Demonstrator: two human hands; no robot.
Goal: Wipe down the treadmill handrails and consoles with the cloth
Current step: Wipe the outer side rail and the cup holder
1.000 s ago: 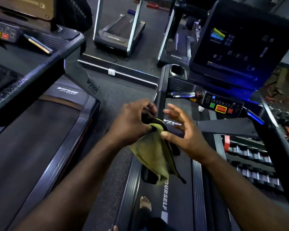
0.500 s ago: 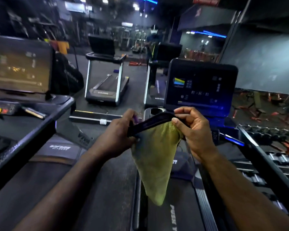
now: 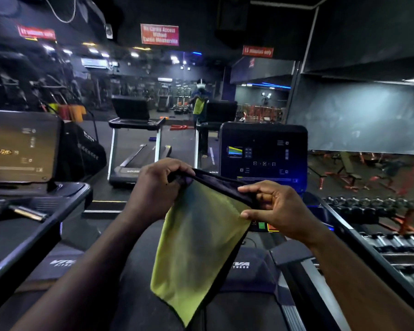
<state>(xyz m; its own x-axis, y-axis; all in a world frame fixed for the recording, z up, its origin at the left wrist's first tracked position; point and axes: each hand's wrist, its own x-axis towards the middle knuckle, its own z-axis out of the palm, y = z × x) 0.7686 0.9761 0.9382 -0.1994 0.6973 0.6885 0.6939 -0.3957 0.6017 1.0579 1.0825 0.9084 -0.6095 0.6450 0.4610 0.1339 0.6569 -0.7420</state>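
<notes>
A yellow-green cloth (image 3: 196, 247) with a dark top edge hangs spread between my hands at chest height. My left hand (image 3: 158, 189) grips its upper left corner, and my right hand (image 3: 275, 209) pinches the upper right corner. Behind the cloth stands the treadmill console (image 3: 263, 154), its screen lit, with a button panel (image 3: 263, 226) partly hidden by my right hand. The treadmill's right handrail (image 3: 368, 254) runs down the right side. The left handrail is hidden behind the cloth and my arm.
A second treadmill console (image 3: 19, 146) and its tray (image 3: 41, 206) stand to the left. A dumbbell rack (image 3: 392, 225) lines the right side. A mirror ahead reflects other treadmills (image 3: 134, 144) and a person holding the cloth.
The view tilted up from the treadmill deck to the console and mirror. My hands raised the cloth and pulled its top edge apart, so it now hangs spread wider.
</notes>
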